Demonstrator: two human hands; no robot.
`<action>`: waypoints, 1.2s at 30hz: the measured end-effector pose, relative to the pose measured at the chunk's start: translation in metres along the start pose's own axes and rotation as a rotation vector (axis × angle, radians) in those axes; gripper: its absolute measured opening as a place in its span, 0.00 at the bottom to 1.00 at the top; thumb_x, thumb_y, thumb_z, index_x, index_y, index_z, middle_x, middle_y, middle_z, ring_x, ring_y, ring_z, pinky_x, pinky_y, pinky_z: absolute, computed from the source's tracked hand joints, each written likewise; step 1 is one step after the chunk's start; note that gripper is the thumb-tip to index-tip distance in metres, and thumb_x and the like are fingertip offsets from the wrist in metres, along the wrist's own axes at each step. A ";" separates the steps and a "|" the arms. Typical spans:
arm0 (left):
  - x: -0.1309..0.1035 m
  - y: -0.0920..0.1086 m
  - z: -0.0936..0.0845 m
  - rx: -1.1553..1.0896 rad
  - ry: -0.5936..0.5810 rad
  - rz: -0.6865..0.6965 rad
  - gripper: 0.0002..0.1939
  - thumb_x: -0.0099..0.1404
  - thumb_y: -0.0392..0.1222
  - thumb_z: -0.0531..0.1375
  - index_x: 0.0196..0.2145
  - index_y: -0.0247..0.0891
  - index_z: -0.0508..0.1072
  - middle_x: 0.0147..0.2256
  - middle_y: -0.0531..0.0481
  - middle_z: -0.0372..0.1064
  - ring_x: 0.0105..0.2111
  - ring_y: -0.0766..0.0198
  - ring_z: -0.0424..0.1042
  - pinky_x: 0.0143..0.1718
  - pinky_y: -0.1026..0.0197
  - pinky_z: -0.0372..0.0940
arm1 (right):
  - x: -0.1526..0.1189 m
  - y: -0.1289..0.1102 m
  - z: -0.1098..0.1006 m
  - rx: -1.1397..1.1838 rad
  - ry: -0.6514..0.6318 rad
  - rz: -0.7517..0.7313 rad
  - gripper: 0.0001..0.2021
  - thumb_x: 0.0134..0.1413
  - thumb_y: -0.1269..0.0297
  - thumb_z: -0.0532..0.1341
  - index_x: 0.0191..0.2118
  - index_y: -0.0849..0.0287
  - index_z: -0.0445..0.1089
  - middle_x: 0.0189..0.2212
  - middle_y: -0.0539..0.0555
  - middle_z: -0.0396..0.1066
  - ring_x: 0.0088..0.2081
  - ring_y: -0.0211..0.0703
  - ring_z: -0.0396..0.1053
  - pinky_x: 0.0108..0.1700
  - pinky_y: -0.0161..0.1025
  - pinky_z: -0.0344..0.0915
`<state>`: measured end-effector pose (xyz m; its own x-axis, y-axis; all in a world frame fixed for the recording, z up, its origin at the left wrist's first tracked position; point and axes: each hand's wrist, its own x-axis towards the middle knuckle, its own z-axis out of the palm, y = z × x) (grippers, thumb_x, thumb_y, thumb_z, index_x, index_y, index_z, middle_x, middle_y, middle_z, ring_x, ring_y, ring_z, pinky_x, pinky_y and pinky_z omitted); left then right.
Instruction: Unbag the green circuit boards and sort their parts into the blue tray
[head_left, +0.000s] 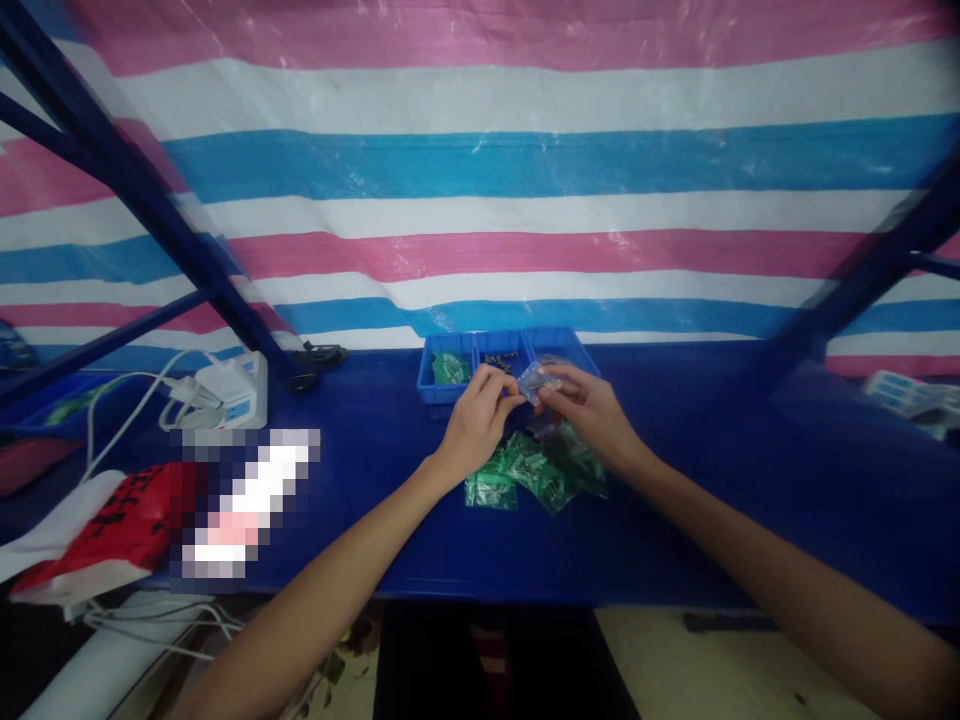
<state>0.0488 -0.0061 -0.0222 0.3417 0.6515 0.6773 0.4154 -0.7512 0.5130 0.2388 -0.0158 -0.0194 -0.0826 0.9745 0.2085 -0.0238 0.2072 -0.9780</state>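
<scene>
Over the front of a blue divided tray (439,396), both hands meet at a small clear plastic bag (534,380). My right hand (589,405) pinches the bag between thumb and fingers. The fingertips of my left hand (480,415) are closed in a pinch at the bag's left edge; exactly what lies between them is hard to see. In the tray's left compartment are green packets (450,368), and small dark metal pieces (501,360) lie in the middle one. The right compartment is partly hidden by my right hand. Several green plastic packets (544,470) are piled below my hands.
Everything rests on a blue table (390,540). To the left are a white power strip (251,390) with cables, a black cable (321,354) and a red and white bag (127,525). Blue frame posts (225,290) and a striped sheet (510,160) enclose the back.
</scene>
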 end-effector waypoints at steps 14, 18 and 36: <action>-0.005 0.006 -0.003 0.089 0.119 0.392 0.07 0.68 0.32 0.61 0.43 0.38 0.74 0.41 0.49 0.75 0.42 0.65 0.75 0.45 0.60 0.72 | -0.002 0.004 0.000 0.420 -0.174 0.198 0.20 0.51 0.58 0.71 0.50 0.54 0.71 0.29 0.50 0.70 0.29 0.37 0.66 0.27 0.35 0.60; -0.006 0.003 0.000 0.120 0.069 0.333 0.06 0.70 0.35 0.61 0.44 0.39 0.74 0.42 0.49 0.75 0.42 0.64 0.74 0.45 0.59 0.72 | -0.001 0.007 -0.001 0.417 -0.212 0.220 0.14 0.53 0.58 0.70 0.44 0.57 0.75 0.30 0.51 0.70 0.29 0.36 0.66 0.27 0.34 0.60; -0.003 0.002 0.000 0.052 0.018 0.135 0.09 0.69 0.37 0.60 0.47 0.39 0.72 0.50 0.43 0.64 0.43 0.61 0.71 0.44 0.56 0.69 | 0.003 -0.004 -0.007 -0.103 -0.124 0.003 0.14 0.56 0.50 0.65 0.32 0.57 0.76 0.28 0.53 0.75 0.27 0.40 0.68 0.27 0.37 0.66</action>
<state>0.0488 -0.0098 -0.0237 0.3827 0.5429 0.7475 0.4104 -0.8248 0.3889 0.2459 -0.0127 -0.0147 -0.2050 0.9585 0.1981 0.0784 0.2179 -0.9728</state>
